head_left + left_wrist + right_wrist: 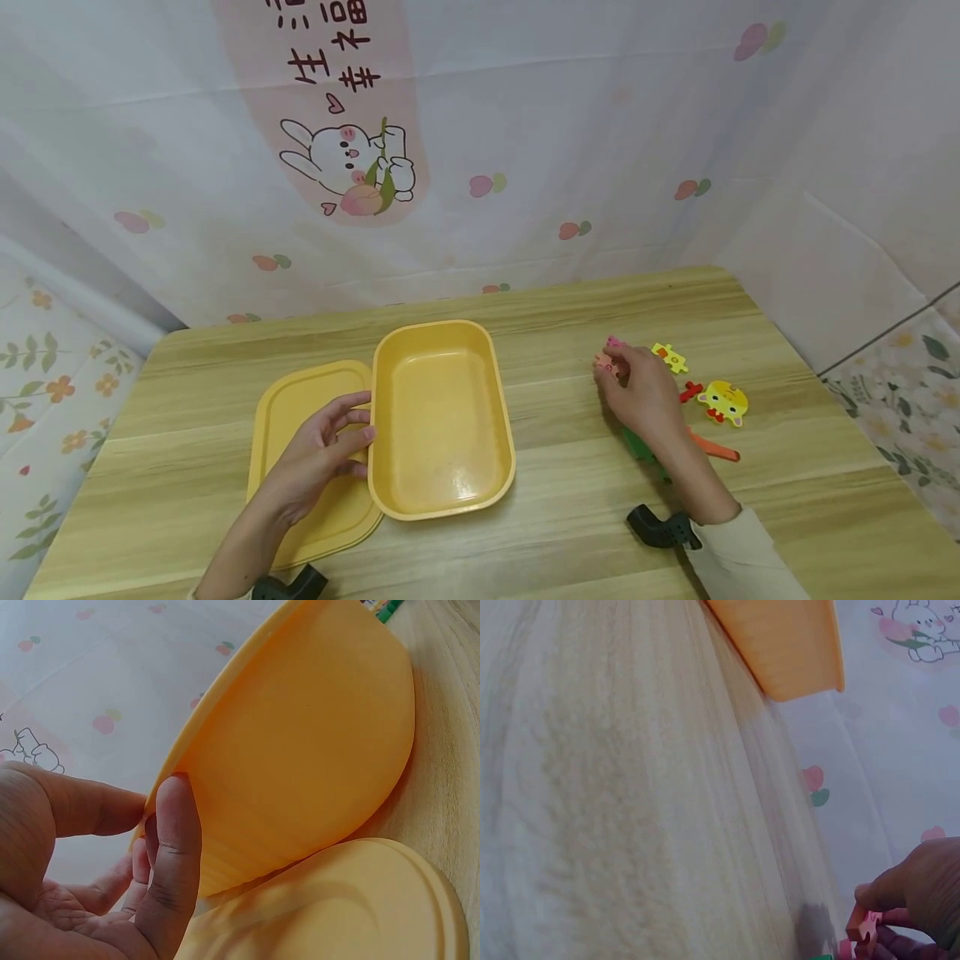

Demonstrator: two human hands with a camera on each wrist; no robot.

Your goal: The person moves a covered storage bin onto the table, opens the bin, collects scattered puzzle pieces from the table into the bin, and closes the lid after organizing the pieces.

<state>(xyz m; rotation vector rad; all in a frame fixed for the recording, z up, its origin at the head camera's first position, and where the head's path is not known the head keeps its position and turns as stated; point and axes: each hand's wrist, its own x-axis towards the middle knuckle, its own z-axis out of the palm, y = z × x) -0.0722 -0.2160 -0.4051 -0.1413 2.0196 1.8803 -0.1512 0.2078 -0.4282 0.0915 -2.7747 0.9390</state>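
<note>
In the head view my left hand grips the left rim of a yellow plastic box. The left wrist view has its thumb and a finger pinching that rim, with the box wall beyond. The box partly overlaps a flat yellow lid. Over on the right, my right hand pinches a small orange-pink puzzle piece between thumb and fingers. A pink piece shows just past the fingertips. My right hand and forearm partly cover the pieces below them.
Around my right hand lie a yellow puzzle piece, a red piece, a yellow animal-head piece, an orange strip and a green piece. A printed cloth hangs behind the wooden table.
</note>
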